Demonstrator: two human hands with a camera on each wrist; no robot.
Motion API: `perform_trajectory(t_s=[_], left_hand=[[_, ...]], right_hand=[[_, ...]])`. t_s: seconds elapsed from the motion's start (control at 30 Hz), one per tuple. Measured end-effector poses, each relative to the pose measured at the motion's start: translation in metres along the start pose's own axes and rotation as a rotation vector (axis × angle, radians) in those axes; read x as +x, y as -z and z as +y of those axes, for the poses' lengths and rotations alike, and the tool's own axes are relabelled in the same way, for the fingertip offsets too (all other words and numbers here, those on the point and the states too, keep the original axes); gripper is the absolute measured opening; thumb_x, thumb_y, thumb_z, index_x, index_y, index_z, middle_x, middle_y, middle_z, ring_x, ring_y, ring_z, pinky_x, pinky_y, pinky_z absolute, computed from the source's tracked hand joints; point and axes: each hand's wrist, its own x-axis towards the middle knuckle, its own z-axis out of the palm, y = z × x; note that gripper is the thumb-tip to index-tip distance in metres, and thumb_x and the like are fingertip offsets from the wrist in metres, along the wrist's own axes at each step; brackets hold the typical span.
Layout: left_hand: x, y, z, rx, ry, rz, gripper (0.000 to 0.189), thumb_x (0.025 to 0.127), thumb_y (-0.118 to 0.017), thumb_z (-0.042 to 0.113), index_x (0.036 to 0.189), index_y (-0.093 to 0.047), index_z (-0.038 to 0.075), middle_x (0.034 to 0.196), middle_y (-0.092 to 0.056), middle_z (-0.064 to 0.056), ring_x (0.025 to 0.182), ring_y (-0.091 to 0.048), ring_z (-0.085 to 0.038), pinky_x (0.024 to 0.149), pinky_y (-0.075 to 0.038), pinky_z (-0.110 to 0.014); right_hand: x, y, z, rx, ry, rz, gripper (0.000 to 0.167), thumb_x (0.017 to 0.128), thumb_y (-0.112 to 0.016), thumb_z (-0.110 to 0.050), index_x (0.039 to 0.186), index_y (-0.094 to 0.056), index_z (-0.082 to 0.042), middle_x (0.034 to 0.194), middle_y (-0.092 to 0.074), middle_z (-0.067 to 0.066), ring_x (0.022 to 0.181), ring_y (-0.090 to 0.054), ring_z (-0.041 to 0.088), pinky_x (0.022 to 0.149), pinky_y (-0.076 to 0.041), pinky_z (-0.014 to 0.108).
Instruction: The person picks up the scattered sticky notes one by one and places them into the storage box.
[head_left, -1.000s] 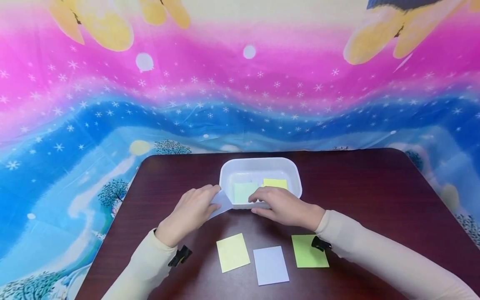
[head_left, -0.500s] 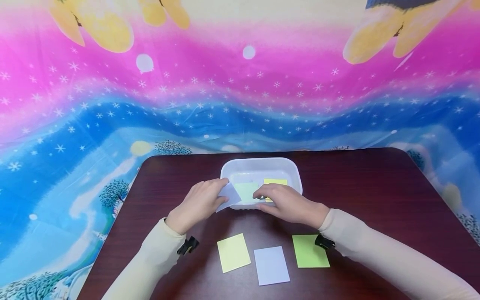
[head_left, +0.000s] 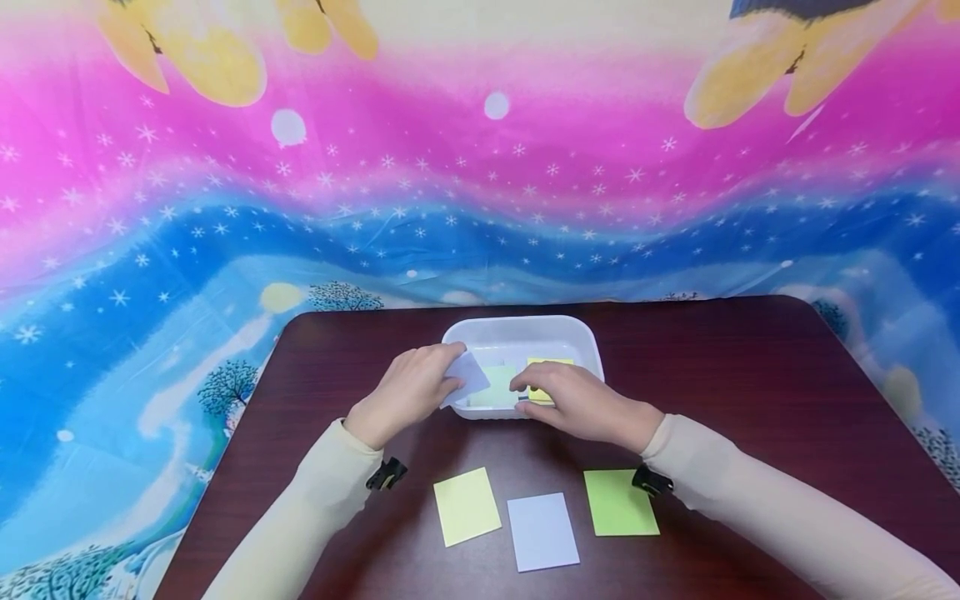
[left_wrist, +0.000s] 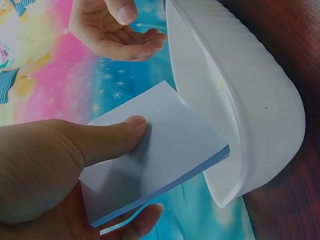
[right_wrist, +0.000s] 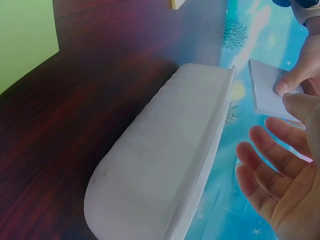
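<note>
My left hand (head_left: 408, 387) pinches a pale lavender sticky note pad (left_wrist: 155, 145), thumb on top and fingers underneath. The pad is tilted over the left end of a white plastic tub (head_left: 522, 330), near its rim. Inside the tub lie a mint green pad (head_left: 497, 385) and a yellow pad (head_left: 551, 364), the yellow one partly hidden by my right hand (head_left: 581, 402). That hand hovers over the tub's near rim with its fingers loosely bent, holding nothing; the right wrist view shows its bare palm and fingers (right_wrist: 270, 175).
On the dark wood table (head_left: 360, 350), in front of the tub, lie a pale yellow pad (head_left: 467, 506), another lavender pad (head_left: 543, 532) and a lime green pad (head_left: 618, 504). My right sleeve's black clip overlaps the lime one. A printed cloth (head_left: 480, 167) hangs behind the table.
My left hand has moved right and forward, carrying the lavender sticky note pad from beside the tub to over its left end. My right hand has shifted slightly right, still over the near rim.
</note>
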Motion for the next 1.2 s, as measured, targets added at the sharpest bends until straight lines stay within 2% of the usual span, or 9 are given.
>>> perform_trajectory(t_s=[0.3, 0.5, 0.67, 0.83, 1.0, 1.2], left_hand=[[0.010, -0.002, 0.003, -0.012, -0.007, -0.008, 0.027, 0.092, -0.074, 0.016, 0.118, -0.066, 0.010, 0.103, -0.074, -0.005, 0.087, -0.068, -0.019, 0.076, -0.056, -0.040], [0.022, -0.002, 0.006, -0.012, -0.006, -0.052, 0.034, 0.095, -0.071, 0.017, 0.128, -0.064, 0.010, 0.114, -0.074, -0.007, 0.096, -0.069, -0.020, 0.085, -0.057, -0.041], [0.032, -0.004, 0.008, -0.007, 0.019, -0.111, 0.042, 0.098, -0.068, 0.017, 0.138, -0.060, 0.011, 0.130, -0.069, -0.008, 0.113, -0.068, -0.022, 0.096, -0.056, -0.043], [0.046, -0.010, 0.010, 0.020, 0.028, -0.173, 0.045, 0.098, -0.067, 0.016, 0.142, -0.057, 0.011, 0.138, -0.065, -0.008, 0.125, -0.063, -0.024, 0.104, -0.052, -0.044], [0.058, -0.017, 0.012, 0.038, 0.041, -0.272, 0.043, 0.101, -0.060, 0.014, 0.144, -0.055, 0.012, 0.141, -0.063, -0.008, 0.130, -0.060, -0.023, 0.109, -0.048, -0.044], [0.064, -0.023, 0.013, 0.045, 0.054, -0.396, 0.042, 0.103, -0.054, 0.013, 0.146, -0.054, 0.012, 0.144, -0.061, -0.008, 0.130, -0.058, -0.022, 0.113, -0.044, -0.042]], right_hand=[[0.000, 0.003, 0.003, -0.005, -0.015, 0.007, 0.026, 0.096, -0.069, -0.027, 0.118, -0.071, -0.014, 0.113, -0.073, -0.002, 0.102, -0.069, 0.017, 0.092, -0.056, 0.037], [0.000, 0.005, 0.004, -0.011, -0.013, 0.016, 0.025, 0.096, -0.070, -0.027, 0.117, -0.071, -0.013, 0.111, -0.073, -0.002, 0.101, -0.069, 0.017, 0.091, -0.056, 0.037], [-0.001, 0.005, 0.006, -0.009, -0.015, 0.019, 0.027, 0.096, -0.070, -0.027, 0.118, -0.071, -0.011, 0.111, -0.073, 0.001, 0.100, -0.068, 0.016, 0.091, -0.056, 0.037], [-0.001, 0.006, 0.008, -0.014, -0.027, 0.024, 0.027, 0.097, -0.069, -0.028, 0.117, -0.071, -0.010, 0.110, -0.074, 0.001, 0.100, -0.067, 0.013, 0.091, -0.056, 0.037], [-0.002, 0.007, 0.008, -0.010, -0.036, 0.030, 0.026, 0.097, -0.069, -0.027, 0.116, -0.072, -0.010, 0.110, -0.074, 0.001, 0.100, -0.067, 0.013, 0.091, -0.056, 0.038], [-0.003, 0.007, 0.008, -0.002, -0.056, 0.033, 0.028, 0.096, -0.070, -0.027, 0.118, -0.072, -0.010, 0.111, -0.073, -0.001, 0.100, -0.067, 0.014, 0.091, -0.056, 0.037]])
